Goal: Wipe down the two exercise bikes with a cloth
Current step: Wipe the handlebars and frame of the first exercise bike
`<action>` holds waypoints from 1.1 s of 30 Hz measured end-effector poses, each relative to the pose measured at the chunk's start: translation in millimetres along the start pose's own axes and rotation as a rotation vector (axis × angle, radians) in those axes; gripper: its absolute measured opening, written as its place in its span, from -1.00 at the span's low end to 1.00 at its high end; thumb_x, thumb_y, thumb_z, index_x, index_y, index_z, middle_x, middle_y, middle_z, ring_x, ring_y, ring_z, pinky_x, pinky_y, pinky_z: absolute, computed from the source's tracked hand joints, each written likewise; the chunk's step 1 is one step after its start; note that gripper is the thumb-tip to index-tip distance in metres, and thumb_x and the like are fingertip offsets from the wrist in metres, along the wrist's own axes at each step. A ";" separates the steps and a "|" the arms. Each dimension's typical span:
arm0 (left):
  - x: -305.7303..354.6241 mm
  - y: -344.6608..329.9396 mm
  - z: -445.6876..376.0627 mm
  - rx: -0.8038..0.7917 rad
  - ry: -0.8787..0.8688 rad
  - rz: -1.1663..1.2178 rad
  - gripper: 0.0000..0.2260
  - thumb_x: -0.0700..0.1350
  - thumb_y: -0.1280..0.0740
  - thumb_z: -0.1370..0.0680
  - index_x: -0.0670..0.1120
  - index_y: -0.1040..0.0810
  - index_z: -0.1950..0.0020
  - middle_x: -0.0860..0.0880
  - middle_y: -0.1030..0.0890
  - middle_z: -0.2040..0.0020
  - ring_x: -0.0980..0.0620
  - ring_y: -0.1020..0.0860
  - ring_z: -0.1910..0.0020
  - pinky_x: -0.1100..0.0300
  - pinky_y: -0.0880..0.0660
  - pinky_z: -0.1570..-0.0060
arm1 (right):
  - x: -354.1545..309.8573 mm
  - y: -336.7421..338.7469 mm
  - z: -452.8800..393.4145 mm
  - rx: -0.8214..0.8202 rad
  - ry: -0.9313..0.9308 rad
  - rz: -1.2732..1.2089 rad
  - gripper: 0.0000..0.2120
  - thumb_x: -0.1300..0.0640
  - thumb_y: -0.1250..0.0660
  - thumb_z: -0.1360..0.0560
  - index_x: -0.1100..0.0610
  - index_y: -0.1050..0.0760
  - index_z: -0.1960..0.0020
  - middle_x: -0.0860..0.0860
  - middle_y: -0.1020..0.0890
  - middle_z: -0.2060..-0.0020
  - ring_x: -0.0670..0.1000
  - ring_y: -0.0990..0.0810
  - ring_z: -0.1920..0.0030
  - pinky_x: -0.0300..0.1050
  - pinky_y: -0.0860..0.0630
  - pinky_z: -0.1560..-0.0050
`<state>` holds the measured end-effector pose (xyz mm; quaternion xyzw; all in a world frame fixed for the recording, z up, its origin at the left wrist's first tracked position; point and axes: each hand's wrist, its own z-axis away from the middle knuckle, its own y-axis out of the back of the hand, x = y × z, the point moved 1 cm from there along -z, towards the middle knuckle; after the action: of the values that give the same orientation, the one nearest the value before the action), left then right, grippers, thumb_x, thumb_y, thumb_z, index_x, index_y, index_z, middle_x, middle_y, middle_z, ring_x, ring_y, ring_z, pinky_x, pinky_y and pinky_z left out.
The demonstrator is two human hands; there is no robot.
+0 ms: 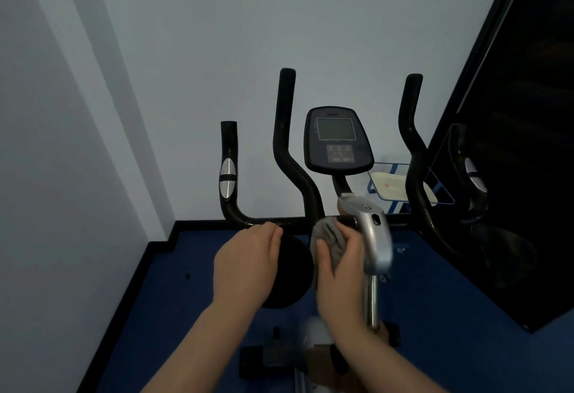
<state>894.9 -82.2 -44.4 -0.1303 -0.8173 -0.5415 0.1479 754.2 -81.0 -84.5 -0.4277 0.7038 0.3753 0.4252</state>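
Grey cloth [329, 242] pressed onto the black handlebar [289, 221] of one exercise bike [377, 237].
Left hand [245, 263] curled round the bar at left, seemingly gripping; right hand [341, 271] bunching the cloth at the stem. Risks: cloth slipping off the round bar, console [338, 141] buttons bumped. Count: two hands, one cloth, one bike, one console, four upright grips.

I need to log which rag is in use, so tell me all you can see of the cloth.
The cloth is grey, soft and ribbed-looking, bunched into a rounded wad. The right hand grips it and presses it against the black handlebar, just left of the silver stem. Its lower part is hidden under the fingers.
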 end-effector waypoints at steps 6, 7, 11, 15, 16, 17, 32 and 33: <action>0.1 -1.2 3.7 0.088 0.040 0.121 -0.81 -0.01 -0.24 -0.61 0.06 -0.64 0.07 0.13 -0.63 0.22 0.13 -0.54 0.23 0.18 -0.42 0.35 | -12.4 3.8 -40.3 -0.059 0.012 0.130 -0.78 0.12 -0.30 -0.58 -0.10 -0.38 -0.17 -0.08 -0.41 -0.14 -0.40 -0.39 -0.08 -0.56 -0.33 -0.07; 0.5 -0.7 3.5 0.089 0.037 0.120 -0.81 -0.01 -0.23 -0.61 0.06 -0.64 0.08 0.12 -0.63 0.22 0.13 -0.54 0.23 0.18 -0.43 0.35 | -13.9 3.2 -39.0 -0.045 0.008 0.154 -0.78 0.09 -0.31 -0.57 -0.09 -0.40 -0.17 -0.09 -0.42 -0.13 -0.34 -0.40 -0.09 -0.48 -0.36 -0.12; 0.1 0.2 2.5 0.073 0.043 0.132 -0.79 0.02 -0.20 -0.62 0.08 -0.62 0.08 0.13 -0.62 0.22 0.15 -0.53 0.22 0.19 -0.43 0.34 | -11.8 10.9 -14.3 0.034 0.168 0.392 -0.74 -0.03 -0.36 -0.50 -0.06 -0.48 -0.17 -0.20 -0.48 -0.04 -0.10 -0.37 -0.13 -0.09 -0.37 -0.13; 0.8 -0.3 3.2 0.056 0.036 0.115 -0.78 0.01 -0.21 -0.62 0.05 -0.61 0.11 0.11 -0.59 0.26 0.12 -0.52 0.26 0.12 -0.48 0.34 | -25.0 4.4 -49.5 -0.095 0.190 0.432 -0.78 0.02 -0.37 -0.52 -0.07 -0.52 -0.16 -0.10 -0.43 -0.05 -0.05 -0.37 -0.15 -0.16 -0.35 -0.13; 1.0 0.1 3.8 0.051 0.035 0.121 -0.78 0.00 -0.21 -0.62 0.04 -0.61 0.10 0.11 -0.60 0.25 0.12 -0.52 0.25 0.12 -0.47 0.33 | -26.8 1.3 -52.6 -0.108 0.180 0.407 -0.76 0.05 -0.37 -0.52 -0.06 -0.52 -0.18 -0.08 -0.41 -0.07 -0.05 -0.39 -0.14 -0.17 -0.38 -0.15; 0.5 0.2 3.5 0.045 0.034 0.125 -0.79 0.00 -0.20 -0.63 0.05 -0.61 0.08 0.11 -0.60 0.23 0.12 -0.52 0.23 0.14 -0.45 0.33 | -26.0 -1.0 -50.4 -0.099 0.187 0.403 -0.74 0.06 -0.38 -0.53 -0.06 -0.52 -0.21 -0.08 -0.40 -0.08 -0.08 -0.39 -0.13 -0.20 -0.40 -0.15; -0.4 -1.0 1.8 0.040 0.046 0.108 -0.77 0.03 -0.16 -0.64 0.07 -0.57 0.11 0.12 -0.57 0.27 0.14 -0.48 0.26 0.18 -0.36 0.36 | -7.1 5.2 -9.5 -0.065 0.241 0.362 -0.78 0.00 -0.35 -0.52 -0.09 -0.40 -0.13 -0.14 -0.36 -0.01 -0.22 -0.40 0.06 -0.37 -0.36 0.16; -0.4 -1.4 1.6 0.041 0.047 0.106 -0.77 0.03 -0.16 -0.64 0.06 -0.57 0.11 0.11 -0.57 0.26 0.13 -0.49 0.26 0.18 -0.38 0.35 | -6.5 7.0 -21.2 -0.105 0.254 0.396 -0.79 0.01 -0.35 -0.52 -0.06 -0.41 -0.13 -0.13 -0.37 -0.02 -0.21 -0.39 0.06 -0.32 -0.38 0.14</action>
<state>894.6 -81.2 -46.3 -0.1577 -0.8166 -0.5187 0.1981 743.6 -95.5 -69.8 -0.3466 0.8014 0.4305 0.2287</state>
